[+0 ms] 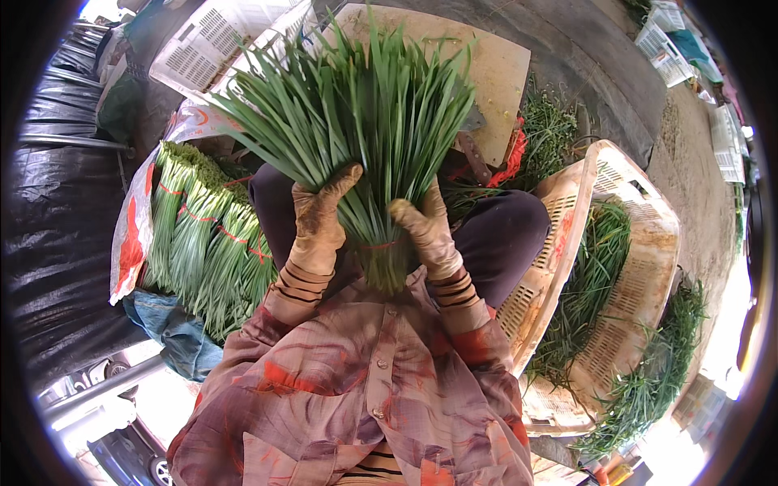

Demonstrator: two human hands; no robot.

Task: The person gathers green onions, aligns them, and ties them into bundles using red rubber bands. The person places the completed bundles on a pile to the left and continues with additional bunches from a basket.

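A large bundle of green garlic chives [371, 140] fans out in front of my chest, its leaf tips pointing away from me. A thin red tie [380, 245] cinches it near the lower end. My gloved left hand [320, 215] grips the left side, thumb across the leaves. On the opposite side my gloved right hand [428, 228] holds the bundle just above the tie. Both gloves look stained. Beyond the bundle lies a pale board [501, 73], partly covered by the leaves. A knife blade [474, 118] shows at its near edge.
Tied chive bundles [203, 231] stand in a printed sack [132, 225] on the left. On the right, a dirty plastic crate [647, 243] holds loose greens [602, 261]. A white crate [194, 51] is at the far left. Red ties [515, 155] hang by the board.
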